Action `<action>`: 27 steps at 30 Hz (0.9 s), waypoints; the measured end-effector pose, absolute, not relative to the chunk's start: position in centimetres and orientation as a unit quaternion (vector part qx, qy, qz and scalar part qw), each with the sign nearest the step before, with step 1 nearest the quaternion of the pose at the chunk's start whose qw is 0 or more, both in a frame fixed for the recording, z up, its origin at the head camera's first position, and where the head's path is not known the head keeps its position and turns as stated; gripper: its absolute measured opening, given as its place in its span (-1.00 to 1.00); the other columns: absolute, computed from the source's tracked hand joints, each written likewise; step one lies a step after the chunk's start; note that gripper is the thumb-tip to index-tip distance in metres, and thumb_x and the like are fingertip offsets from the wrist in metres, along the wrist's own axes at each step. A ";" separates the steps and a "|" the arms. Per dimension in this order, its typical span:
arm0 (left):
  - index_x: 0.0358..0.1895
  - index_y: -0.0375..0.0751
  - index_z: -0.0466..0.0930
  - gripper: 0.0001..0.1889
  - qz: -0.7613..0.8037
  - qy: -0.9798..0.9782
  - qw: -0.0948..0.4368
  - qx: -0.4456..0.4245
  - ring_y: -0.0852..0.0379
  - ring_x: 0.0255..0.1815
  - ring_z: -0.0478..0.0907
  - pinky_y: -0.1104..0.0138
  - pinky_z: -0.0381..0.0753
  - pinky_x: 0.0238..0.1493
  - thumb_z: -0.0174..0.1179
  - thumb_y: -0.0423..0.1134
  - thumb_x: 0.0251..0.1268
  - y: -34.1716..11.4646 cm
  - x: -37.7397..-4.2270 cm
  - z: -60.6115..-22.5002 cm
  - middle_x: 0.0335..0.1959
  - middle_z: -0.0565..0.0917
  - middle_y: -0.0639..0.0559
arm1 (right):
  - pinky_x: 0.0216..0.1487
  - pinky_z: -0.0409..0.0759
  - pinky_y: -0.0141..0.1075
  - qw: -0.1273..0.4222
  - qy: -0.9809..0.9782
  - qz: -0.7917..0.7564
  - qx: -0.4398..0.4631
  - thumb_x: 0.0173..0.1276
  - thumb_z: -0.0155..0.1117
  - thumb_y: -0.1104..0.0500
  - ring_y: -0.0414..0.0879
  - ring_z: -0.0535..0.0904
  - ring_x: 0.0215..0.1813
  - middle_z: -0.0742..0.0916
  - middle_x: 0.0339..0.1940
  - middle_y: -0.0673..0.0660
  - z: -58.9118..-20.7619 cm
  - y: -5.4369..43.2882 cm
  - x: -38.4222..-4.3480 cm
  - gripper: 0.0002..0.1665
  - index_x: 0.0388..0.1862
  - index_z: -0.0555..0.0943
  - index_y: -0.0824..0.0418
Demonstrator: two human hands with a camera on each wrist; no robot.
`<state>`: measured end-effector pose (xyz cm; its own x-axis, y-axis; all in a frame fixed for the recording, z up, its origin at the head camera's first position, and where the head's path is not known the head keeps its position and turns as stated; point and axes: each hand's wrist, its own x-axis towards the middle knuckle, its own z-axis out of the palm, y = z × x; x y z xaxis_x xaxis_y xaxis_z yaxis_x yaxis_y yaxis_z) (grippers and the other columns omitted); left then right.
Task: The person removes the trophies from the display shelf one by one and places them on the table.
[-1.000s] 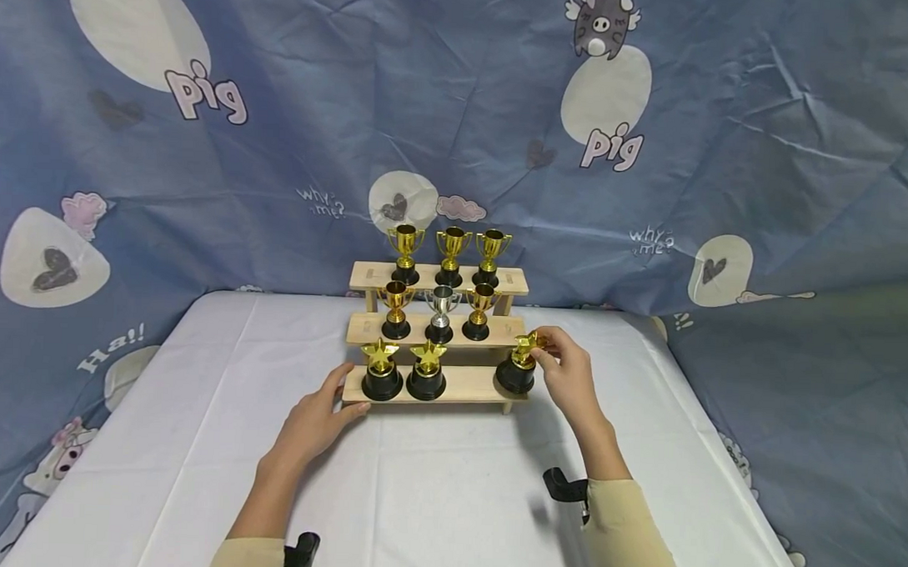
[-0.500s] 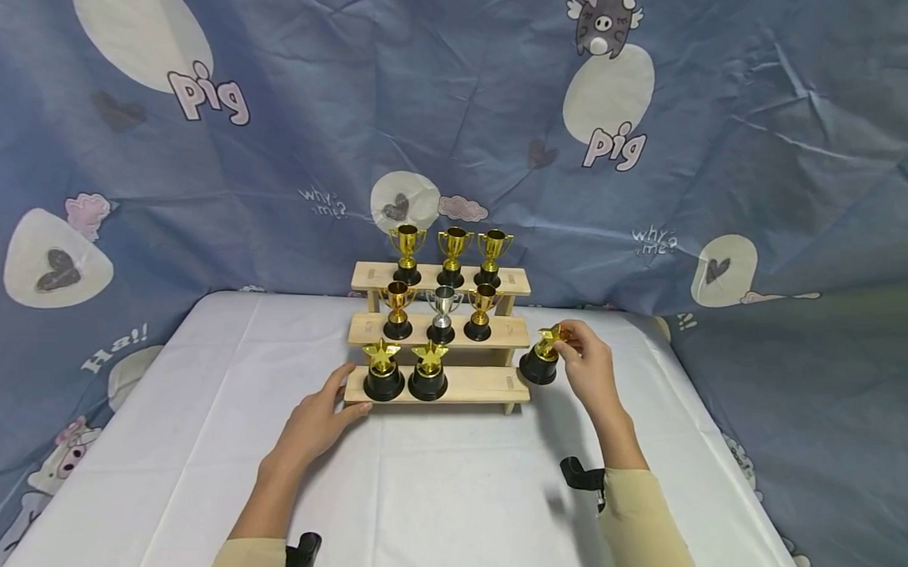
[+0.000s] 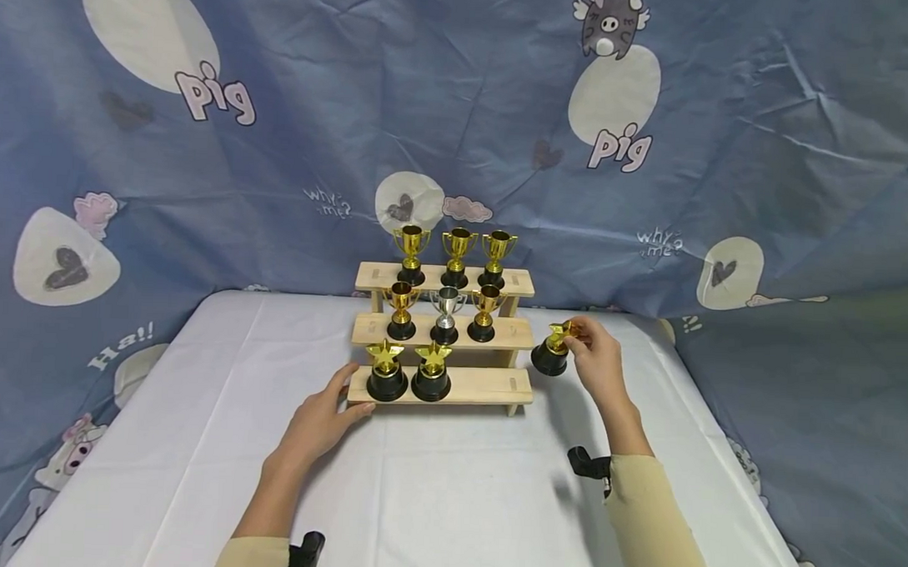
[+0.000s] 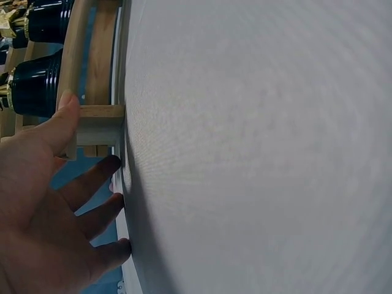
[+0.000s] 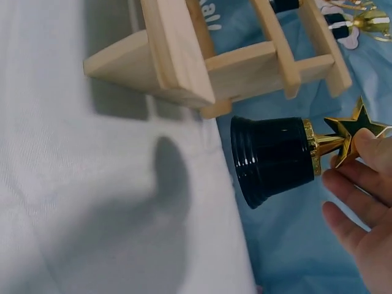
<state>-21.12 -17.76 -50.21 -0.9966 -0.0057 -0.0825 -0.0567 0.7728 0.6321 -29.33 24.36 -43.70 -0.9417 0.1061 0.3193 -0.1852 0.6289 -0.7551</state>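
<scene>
A three-tier wooden display stand (image 3: 488, 386) stands on the white-covered table. My left hand (image 3: 317, 420) holds the left end of its bottom tier, thumb at the front edge (image 4: 72, 125); the other fingers spread beside the end, the index mostly hidden. To the right of the stand, my right hand (image 3: 597, 359) pinches a star trophy (image 3: 550, 358) by its gold star. This trophy's black base (image 5: 272, 159) hangs in the air, tilted, apart from the stand. Two more star trophies (image 3: 387, 373) sit on the left half of the bottom tier.
On the middle tier are two gold cup trophies (image 3: 401, 311) with a silver cup trophy (image 3: 446, 315) between them. Three gold cup trophies (image 3: 456, 258) line the top tier. Behind the table (image 3: 446, 500) hangs a blue printed cloth (image 3: 294, 144).
My right hand has lifted the star trophy off the right end of the bottom tier and carried it rightward, clear of the stand. The left hand stays on the stand.
</scene>
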 end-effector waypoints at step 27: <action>0.59 0.21 -0.01 -0.11 0.348 0.937 0.021 -0.015 -0.45 0.40 0.35 -0.33 0.29 0.36 0.18 0.31 0.29 -18.2 -21.1 -50.9 0.40 0.49 -0.16 | 0.11 0.66 0.04 0.105 -0.907 0.408 0.017 0.44 0.24 0.25 0.23 0.66 0.14 0.71 0.08 0.37 -46.3 25.0 -33.4 -0.66 0.16 0.56 0.30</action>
<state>-21.08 -18.16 -50.90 -0.9987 -0.0134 -0.0487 -0.0419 0.7579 0.6510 -33.38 25.00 -46.26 -0.9773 0.0541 0.2049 -0.1175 0.6661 -0.7365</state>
